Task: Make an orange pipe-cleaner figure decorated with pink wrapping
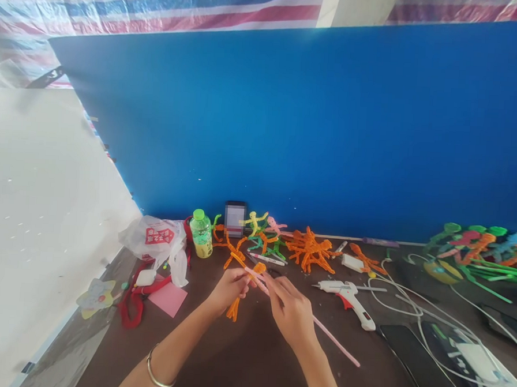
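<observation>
My left hand (pixel 231 288) is closed, thumb against fingers, on an orange pipe cleaner figure (pixel 233 310) whose limbs stick out above and below the hand. Fingers of my right hand (pixel 290 306) press on a pink pipe cleaner (pixel 336 341). One end of the pink stem lies across the orange figure between both hands, and its long free end slants down to the right. A small orange lump, seemingly the figure's head (pixel 259 267), shows just above the fingertips. The exact pinch points are partly hidden by the fingers.
Behind my hands lie a pile of orange pipe cleaner figures (pixel 311 249), a marker (pixel 267 259) and a green-capped bottle (pixel 201 237). To the right are a glue gun (pixel 349 299), white cables (pixel 412 305) and a black phone (pixel 423 367). A plastic bag (pixel 158 240) stands left.
</observation>
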Available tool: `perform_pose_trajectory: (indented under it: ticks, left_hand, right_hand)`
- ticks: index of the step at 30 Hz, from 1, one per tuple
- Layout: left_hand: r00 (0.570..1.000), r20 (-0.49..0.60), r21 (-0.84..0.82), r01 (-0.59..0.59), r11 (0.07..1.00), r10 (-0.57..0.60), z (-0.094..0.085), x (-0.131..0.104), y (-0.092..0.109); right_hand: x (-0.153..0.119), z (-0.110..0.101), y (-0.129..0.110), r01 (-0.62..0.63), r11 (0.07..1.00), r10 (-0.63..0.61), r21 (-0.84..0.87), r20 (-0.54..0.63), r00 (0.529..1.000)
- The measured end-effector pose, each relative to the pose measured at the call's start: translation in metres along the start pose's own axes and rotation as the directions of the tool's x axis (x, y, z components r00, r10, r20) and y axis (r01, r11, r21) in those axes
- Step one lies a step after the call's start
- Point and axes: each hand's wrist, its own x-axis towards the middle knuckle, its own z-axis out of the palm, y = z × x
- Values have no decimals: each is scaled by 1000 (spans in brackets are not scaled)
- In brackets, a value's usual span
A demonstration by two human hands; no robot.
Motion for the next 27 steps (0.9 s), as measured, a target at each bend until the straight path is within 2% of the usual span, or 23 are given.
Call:
perform_pose_trajectory:
  ticks: [3,6,14,19,24,27]
  left_hand:
    - [999,17,-53,-28,998,29,0,-1,1]
    - [1000,0,-46,-24,999,24,1,-3,2]
    - [997,-34,32,-69,997,70,-3,-6,-2]
    - [996,-29,-49,-80,996,79,-4,-9,-3]
    - [996,-71,-185,-59,981,47,-4,-7,-6]
    - [998,-59,-218,-33,975,21,-5,-7,-6]
  right_hand:
    - [-3,1,-1,-67,995,60,-74,-90,994]
    - [-5,3,-2,-75,988,58,-133,-124,991]
    - [-3,8,-8,4,979,-15,-203,-50,999]
    - [-3,11,-9,-14,991,11,-136,-23,1000]
    - [0,12,-9,-64,995,66,-70,15,998]
    - [3,11,-10,-74,997,75,-38,6,997]
